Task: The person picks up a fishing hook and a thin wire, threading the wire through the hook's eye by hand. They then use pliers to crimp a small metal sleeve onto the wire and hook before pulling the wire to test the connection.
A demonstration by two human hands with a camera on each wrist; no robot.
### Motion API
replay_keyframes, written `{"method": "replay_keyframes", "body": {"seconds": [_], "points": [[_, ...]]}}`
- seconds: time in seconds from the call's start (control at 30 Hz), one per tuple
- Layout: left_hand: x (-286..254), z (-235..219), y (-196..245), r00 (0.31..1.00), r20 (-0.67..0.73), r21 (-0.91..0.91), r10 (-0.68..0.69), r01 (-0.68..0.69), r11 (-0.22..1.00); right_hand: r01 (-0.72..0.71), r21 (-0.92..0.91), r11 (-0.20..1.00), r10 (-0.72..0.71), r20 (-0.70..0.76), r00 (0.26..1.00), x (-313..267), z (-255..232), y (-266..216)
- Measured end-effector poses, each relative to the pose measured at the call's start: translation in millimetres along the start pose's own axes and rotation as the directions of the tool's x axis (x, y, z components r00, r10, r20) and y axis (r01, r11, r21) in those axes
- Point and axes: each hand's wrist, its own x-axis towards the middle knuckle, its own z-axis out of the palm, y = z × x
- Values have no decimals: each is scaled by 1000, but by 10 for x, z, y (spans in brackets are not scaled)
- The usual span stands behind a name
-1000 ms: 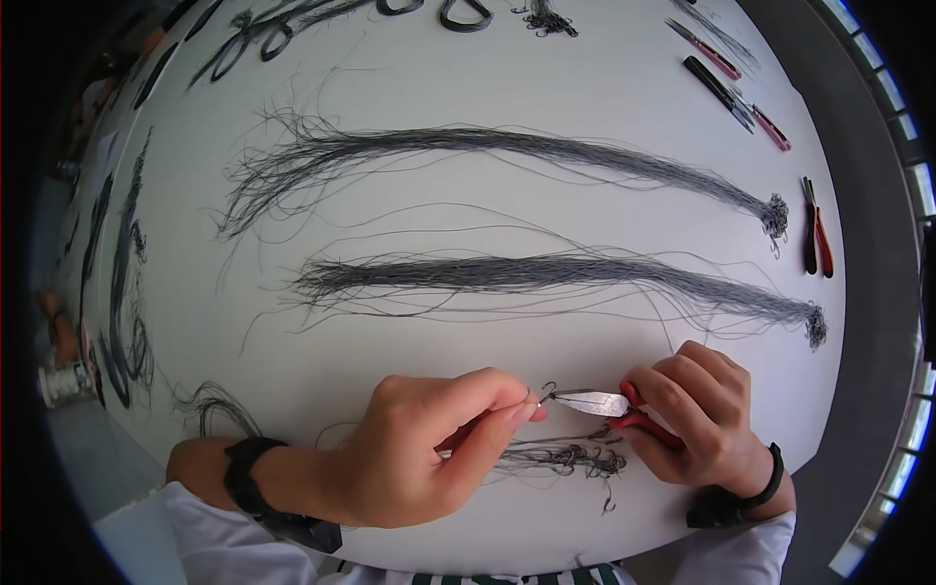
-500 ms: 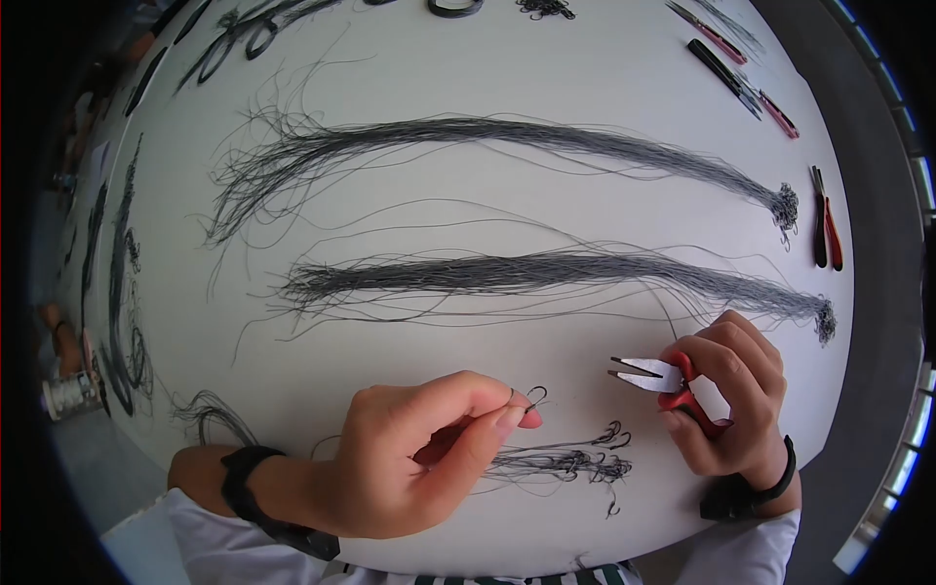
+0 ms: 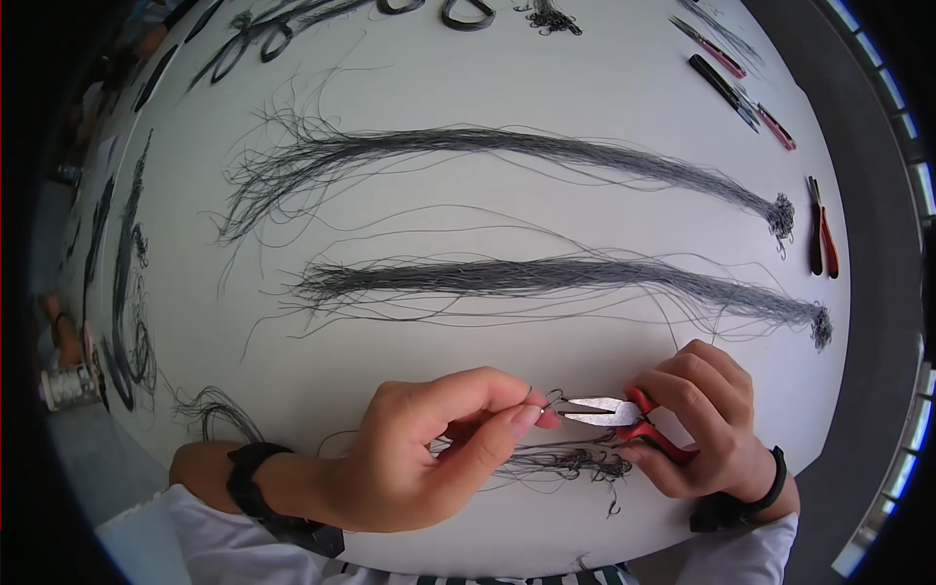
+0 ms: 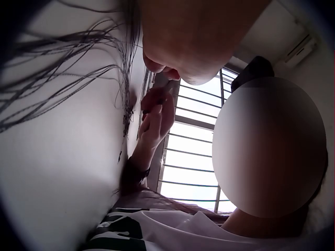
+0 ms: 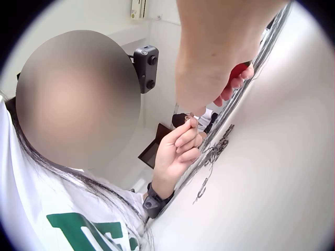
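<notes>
Between thumb and forefinger, my left hand pinches a small dark fishing hook, its bend showing past the fingertips. My right hand grips red-handled pliers. Their jaws stand parted, with the tips right at the hook, pointing left. Below both hands lies a bunch of hooks on lines, partly covered by the left hand. In the right wrist view the left hand shows with its fingertips together, and a red handle peeks out from the right hand.
Two long bundles of dark line, an upper one and a lower one, stretch across the white table, with clumped hooks at their right ends. Another pair of pliers and several cutters lie at the right edge. Loose line curls near the left wrist.
The pliers were at the hook with jaws nearly together, moved away to the upper right with jaws spread, and are now back beside it. The left hand keeps its pinch throughout.
</notes>
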Motion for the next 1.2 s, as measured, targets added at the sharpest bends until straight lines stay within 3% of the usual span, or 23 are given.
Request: {"method": "replay_keyframes", "body": {"seconds": [0.1,0.2,1.2], "points": [[7,6,-20,998,-1,19,67,-67,998,3,-7,1000,-3,2,1000,-9,4,0],[8,4,9,1000,9,25,19,-20,1000,6,-9,1000,-6,8,1000,-18,8,6],[27,36,53,998,-61,130,-2,10,991,-30,-96,995,28,-19,999,-35,59,-45]]}}
